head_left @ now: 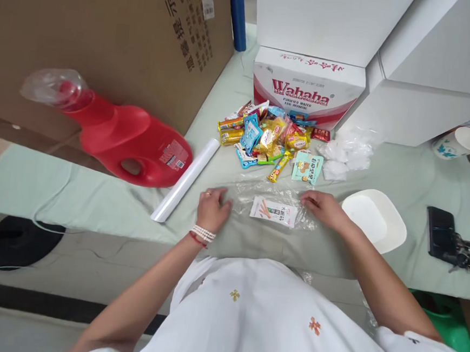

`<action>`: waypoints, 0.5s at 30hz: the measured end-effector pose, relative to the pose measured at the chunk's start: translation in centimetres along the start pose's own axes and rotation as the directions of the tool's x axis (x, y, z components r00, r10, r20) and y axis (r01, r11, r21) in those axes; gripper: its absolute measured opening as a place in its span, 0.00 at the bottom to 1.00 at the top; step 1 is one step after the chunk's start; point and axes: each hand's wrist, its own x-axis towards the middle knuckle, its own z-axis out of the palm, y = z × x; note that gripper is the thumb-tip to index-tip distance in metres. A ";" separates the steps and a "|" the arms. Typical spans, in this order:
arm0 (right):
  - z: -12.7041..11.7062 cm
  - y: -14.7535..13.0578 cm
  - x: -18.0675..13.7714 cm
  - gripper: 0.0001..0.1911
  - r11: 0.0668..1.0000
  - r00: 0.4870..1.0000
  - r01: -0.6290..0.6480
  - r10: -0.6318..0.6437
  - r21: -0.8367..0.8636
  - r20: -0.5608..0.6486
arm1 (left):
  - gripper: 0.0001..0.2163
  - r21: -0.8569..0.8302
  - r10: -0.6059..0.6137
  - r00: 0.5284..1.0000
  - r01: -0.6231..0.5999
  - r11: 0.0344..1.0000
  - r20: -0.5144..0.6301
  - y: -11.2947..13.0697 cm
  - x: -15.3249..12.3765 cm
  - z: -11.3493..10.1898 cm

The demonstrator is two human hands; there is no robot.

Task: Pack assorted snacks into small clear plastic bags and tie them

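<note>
A sheet of clear plastic wrap (241, 204) lies crinkled on the cloth-covered table in front of me. On top of it rests a white snack packet (273, 211) with a picture of sticks on its front. At the film's right edge, my right hand (322, 207) is closed, its fingertips pinching the wrap. My left hand (213, 209) is at the left edge, thumb and fingers apart and touching or just beside the film. Behind the film is a heap of wrapped snacks (268, 135), with a light green snack bag (307, 167) at its front.
A roll of plastic wrap (186, 180) and a red jug (136, 141) are at left, by a large cardboard box (108, 30). Rearward stands a Wahaha carton (307, 89). Bundles wrapped in film (344, 155), a white bowl (395, 232), a paper cup (459, 143) and keys (468, 254) are at right.
</note>
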 end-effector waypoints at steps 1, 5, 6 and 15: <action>-0.3 -0.1 1.0 0.11 0.993 0.999 -0.041 0.041 -0.114 -0.005 | 0.20 0.068 0.000 0.997 0.006 0.998 -0.083 0.1 0.5 0.1; -0.8 -1.5 3.7 0.14 0.932 0.994 -0.041 0.001 -0.359 -0.110 | 0.17 0.193 0.170 0.898 -0.097 0.976 -0.407 0.9 -0.2 -1.1; -0.7 -2.2 4.3 0.15 0.930 0.993 0.002 -0.045 -0.367 -0.108 | 0.14 0.217 0.268 0.859 -0.189 0.958 -0.436 1.4 -0.8 -1.4; 1.8 -6.1 9.2 0.17 0.946 0.990 -0.026 0.069 -0.323 0.122 | 0.20 0.155 0.572 0.694 -0.684 0.712 0.438 6.7 -2.6 3.0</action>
